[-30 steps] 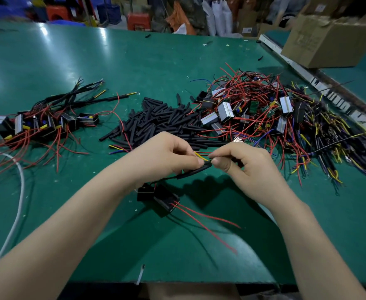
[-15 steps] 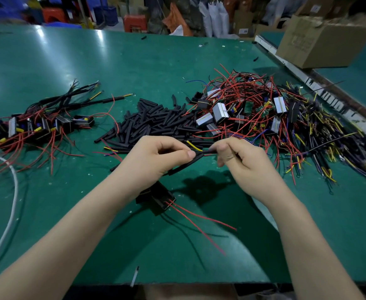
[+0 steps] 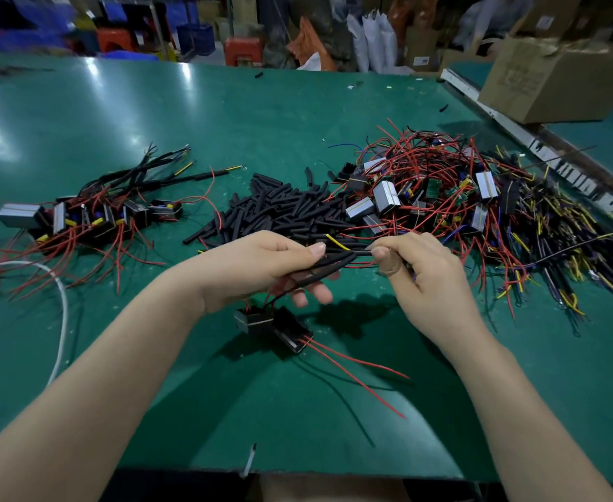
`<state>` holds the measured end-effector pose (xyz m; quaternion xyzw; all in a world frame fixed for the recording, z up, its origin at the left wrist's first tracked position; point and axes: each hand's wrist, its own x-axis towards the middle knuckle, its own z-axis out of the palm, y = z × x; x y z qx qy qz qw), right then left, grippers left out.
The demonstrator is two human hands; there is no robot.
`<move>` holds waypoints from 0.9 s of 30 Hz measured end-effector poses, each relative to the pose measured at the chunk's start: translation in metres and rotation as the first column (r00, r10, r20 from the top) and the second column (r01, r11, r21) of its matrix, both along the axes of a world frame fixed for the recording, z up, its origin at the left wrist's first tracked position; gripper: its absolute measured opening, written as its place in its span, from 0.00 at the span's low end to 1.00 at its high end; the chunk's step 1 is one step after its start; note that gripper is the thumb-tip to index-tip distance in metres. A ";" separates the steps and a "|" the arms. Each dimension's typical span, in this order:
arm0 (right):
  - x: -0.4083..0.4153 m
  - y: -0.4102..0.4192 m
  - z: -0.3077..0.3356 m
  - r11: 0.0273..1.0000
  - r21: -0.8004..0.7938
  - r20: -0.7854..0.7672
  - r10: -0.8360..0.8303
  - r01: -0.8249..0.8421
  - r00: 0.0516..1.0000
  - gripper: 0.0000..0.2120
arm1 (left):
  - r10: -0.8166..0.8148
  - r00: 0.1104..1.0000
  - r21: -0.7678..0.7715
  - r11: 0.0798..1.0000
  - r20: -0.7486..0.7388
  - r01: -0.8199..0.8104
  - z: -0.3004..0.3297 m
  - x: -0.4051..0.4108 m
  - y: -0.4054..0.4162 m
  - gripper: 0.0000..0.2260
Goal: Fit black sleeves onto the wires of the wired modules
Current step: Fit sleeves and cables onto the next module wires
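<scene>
We take the heap of loose black sleeves [image 3: 290, 211] on the green tabletop [image 3: 225, 114] as our landmark. Just in front of it, above the tabletop, the left hand [image 3: 261, 269] has its grip curled round a black sleeve [image 3: 328, 267], thumb pressed along the top. The right hand [image 3: 420, 269] pinches the thin black wire [image 3: 361, 252] emerging from the sleeve's end; a yellow wire tip [image 3: 337, 242] shows between the hands. Below the left hand, nearer us than the heap, the wired module [image 3: 272, 326] rests on or hangs just over the tabletop, we cannot tell which, with two red wires [image 3: 362, 371] trailing from it. Right of the heap lies a tangle of unsleeved modules [image 3: 442, 193]; left of it sits a group of sleeved modules [image 3: 91, 215]. A cardboard box [image 3: 558, 77] stands far behind and right of the heap.
</scene>
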<state>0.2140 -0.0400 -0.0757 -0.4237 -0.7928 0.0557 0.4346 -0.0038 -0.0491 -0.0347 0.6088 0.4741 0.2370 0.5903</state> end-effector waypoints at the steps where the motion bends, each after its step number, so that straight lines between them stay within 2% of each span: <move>1: -0.001 -0.001 0.000 1.000 0.004 0.012 0.022 -0.022 1.000 0.12 | -0.025 0.998 -0.068 0.997 0.058 0.029 0.000 -0.001 0.000 0.18; 4: -0.005 -0.004 0.000 0.998 0.044 0.070 0.051 -0.054 0.996 0.13 | -0.021 0.987 -0.219 0.974 0.162 0.057 -0.001 -0.002 -0.004 0.15; 7: -0.006 -0.003 -0.002 0.994 0.107 0.094 0.000 -0.010 0.996 0.14 | 0.024 0.979 -0.324 0.945 0.202 0.044 -0.001 0.000 -0.009 0.12; 11: -0.017 -0.007 -0.003 0.972 0.224 -0.005 -0.077 0.076 0.997 0.13 | 0.139 0.941 -0.344 0.939 0.310 -0.025 0.006 -0.011 -0.015 0.08; 14: -0.026 -0.010 0.003 0.938 0.338 -0.074 -0.060 0.082 0.995 0.11 | 0.254 0.869 -0.334 0.936 0.425 -0.110 0.016 -0.026 -0.017 0.07; 15: -0.030 -0.010 0.006 0.944 0.324 -0.105 -0.029 0.062 0.994 0.10 | 0.293 0.832 -0.336 0.932 0.471 -0.138 0.020 -0.032 -0.016 0.07; 16: -0.036 -0.012 0.010 0.971 0.239 -0.155 0.031 0.007 0.987 0.09 | 0.328 0.789 -0.343 0.926 0.520 -0.158 0.025 -0.037 -0.016 0.06; 17: -0.045 -0.014 0.015 0.993 0.072 -0.231 0.107 -0.092 0.967 0.07 | 0.361 0.736 -0.358 0.918 0.573 -0.172 0.030 -0.042 -0.015 0.06; 18: -0.056 -0.017 0.022 0.960 -0.151 -0.331 0.174 -0.234 0.928 0.07 | 0.393 0.675 -0.375 0.909 0.624 -0.182 0.034 -0.047 -0.014 0.06; 19: -0.069 -0.020 0.026 0.858 -0.339 -0.419 0.230 -0.386 0.879 0.10 | 0.422 0.612 -0.389 0.900 0.669 -0.195 0.038 -0.051 -0.013 0.06; 20: -0.081 -0.021 0.028 0.741 -0.445 -0.473 0.282 -0.503 0.834 0.13 | 0.449 0.553 -0.398 0.891 0.702 -0.219 0.041 -0.053 -0.011 0.06; 21: -0.093 -0.022 0.029 0.664 -0.496 -0.464 0.343 -0.560 0.817 0.16 | 0.478 0.494 -0.407 0.878 0.726 -0.253 0.044 -0.056 -0.010 0.05; 23: -0.120 -0.023 0.028 0.597 -0.537 -0.392 0.449 -0.595 0.803 0.24 | 0.553 0.331 -0.465 0.829 0.765 -0.310 0.049 -0.061 -0.004 0.07; 25: -0.143 -0.021 0.027 0.612 -0.549 -0.345 0.455 -0.570 0.821 0.32 | 0.629 0.113 -0.573 0.757 0.769 -0.313 0.054 -0.069 0.002 0.12; 26: -0.154 -0.019 0.025 0.648 -0.537 -0.342 0.418 -0.540 0.841 0.31 | 0.652 0.008 -0.614 0.718 0.758 -0.327 0.057 -0.075 0.005 0.12; 27: -0.166 -0.017 0.024 0.686 -0.517 -0.364 0.366 -0.512 0.857 0.26 | 0.666 -0.081 -0.646 0.676 0.742 -0.355 0.059 -0.082 0.008 0.12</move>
